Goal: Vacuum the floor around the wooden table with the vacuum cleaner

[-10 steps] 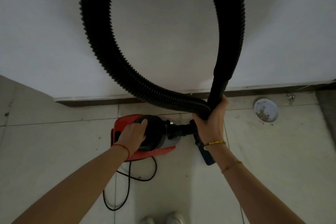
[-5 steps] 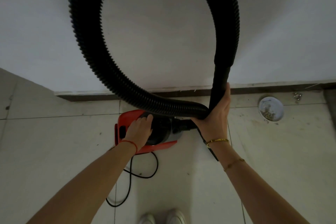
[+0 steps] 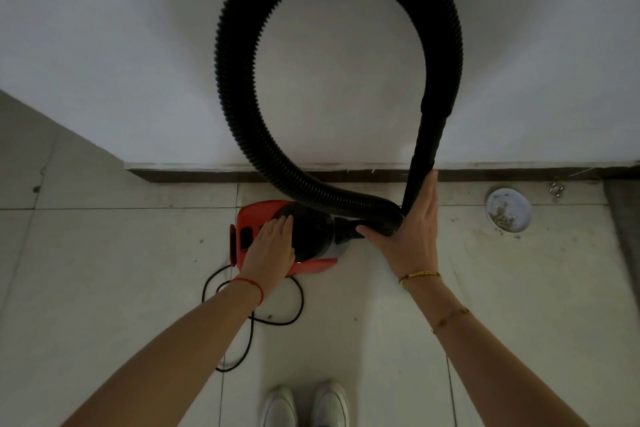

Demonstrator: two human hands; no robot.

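The vacuum cleaner [image 3: 277,236], red w/ black top, is sitting on the tiled floor [image 3: 104,288] near the wall [image 3: 104,45]. The left hand [image 3: 270,250] is resting flat on its top, fingers straight. The right hand [image 3: 412,236] is lying w/ straight fingers along the black hose [image 3: 235,114], thumb hooked under it, where the hose is looping up and back down. The cord [image 3: 249,333] is trailing behind; a round drain cover [image 3: 508,210] is lying to the right.

Ribbed matt black hose [image 3: 235,107], glossy red plastic vacuum cleaner [image 3: 258,218], smooth tiled floor [image 3: 104,288].
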